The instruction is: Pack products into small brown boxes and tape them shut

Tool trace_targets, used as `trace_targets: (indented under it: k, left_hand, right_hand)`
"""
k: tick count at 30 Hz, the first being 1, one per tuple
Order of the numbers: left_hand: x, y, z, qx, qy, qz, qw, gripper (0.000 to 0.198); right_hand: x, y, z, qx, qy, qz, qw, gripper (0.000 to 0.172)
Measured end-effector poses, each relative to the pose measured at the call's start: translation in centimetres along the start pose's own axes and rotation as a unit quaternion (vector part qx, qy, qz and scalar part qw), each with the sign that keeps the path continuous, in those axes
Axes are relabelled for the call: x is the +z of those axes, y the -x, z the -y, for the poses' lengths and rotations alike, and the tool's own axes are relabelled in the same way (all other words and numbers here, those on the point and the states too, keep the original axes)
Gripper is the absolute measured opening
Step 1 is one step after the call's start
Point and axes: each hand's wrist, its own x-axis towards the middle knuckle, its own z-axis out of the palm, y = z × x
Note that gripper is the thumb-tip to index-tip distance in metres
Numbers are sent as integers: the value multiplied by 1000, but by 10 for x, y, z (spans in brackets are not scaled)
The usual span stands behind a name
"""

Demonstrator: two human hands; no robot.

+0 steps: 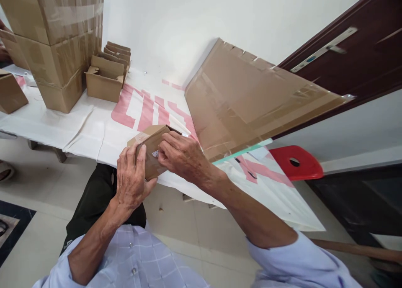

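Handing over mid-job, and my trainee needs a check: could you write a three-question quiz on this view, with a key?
1. True or false: the left hand and the right hand both touch the same cardboard box.

2. Which stands right beside the taped box stack?
A) the red seat
B) an open-topped box
C) the door handle

3. What colour are the large markings on the white table cover?

Key: 1. True. 2. B. 3. Pink.
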Motion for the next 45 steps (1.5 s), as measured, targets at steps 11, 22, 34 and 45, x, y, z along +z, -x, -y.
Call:
trace_targets:
  k: [11,22,34,45]
  left_hand:
    - [-2,1,-1,-2,-12,-11,1000,105]
    - [1,2,-2,5,-20,-17,1000,100]
    - [3,0,-4,12,-17,-10,1000,96]
    - [4,-4,-10,23,-27,-16,999,93]
  right_hand:
    - [2,17,13,26,-39,-52,998,29]
    - [7,19,16,71,-45,-68,994,32]
    - [8,23,18,132,-114,-37,984,30]
    - [13,28,22,118,-94,-91,984,29]
